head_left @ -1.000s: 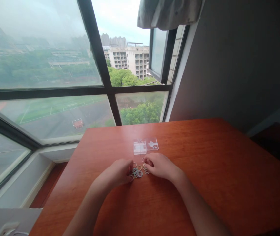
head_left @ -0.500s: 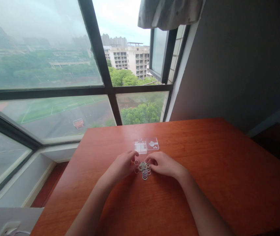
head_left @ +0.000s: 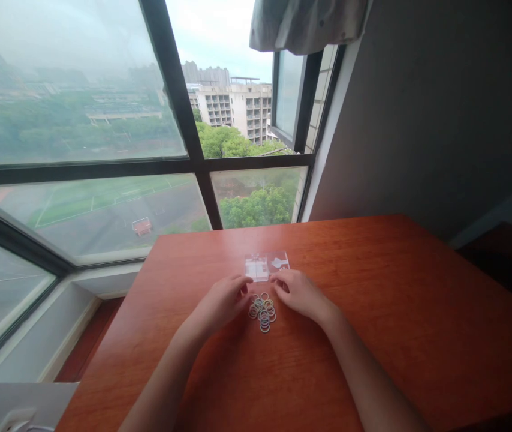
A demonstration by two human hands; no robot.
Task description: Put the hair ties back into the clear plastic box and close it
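Note:
A small pile of pale metal-looking rings (head_left: 264, 313), several of them overlapping, lies on the reddish-brown table. My left hand (head_left: 228, 297) is beside the pile on its left, fingers bent and thumb apart from them; I make out nothing held. On the other side, my right hand (head_left: 298, 292) hovers just above and right of the rings, its fingers loosely curved with a gap to the thumb. Behind the rings sits a clear plastic box (head_left: 256, 270) with white markings. A matching clear piece (head_left: 278, 261) adjoins it on the right, partly covered by my right fingertips.
The wooden table (head_left: 373, 288) reaches to the window frame (head_left: 197, 165) at its far edge. A grey wall (head_left: 418, 120) rises on the right. Low at the left is a white ledge (head_left: 103, 279), and a curtain (head_left: 307, 24) hangs above.
My right hand has drawn back from the rings towards the clear box. The two loose rings beside my left fingers now lie closer in against the pile.

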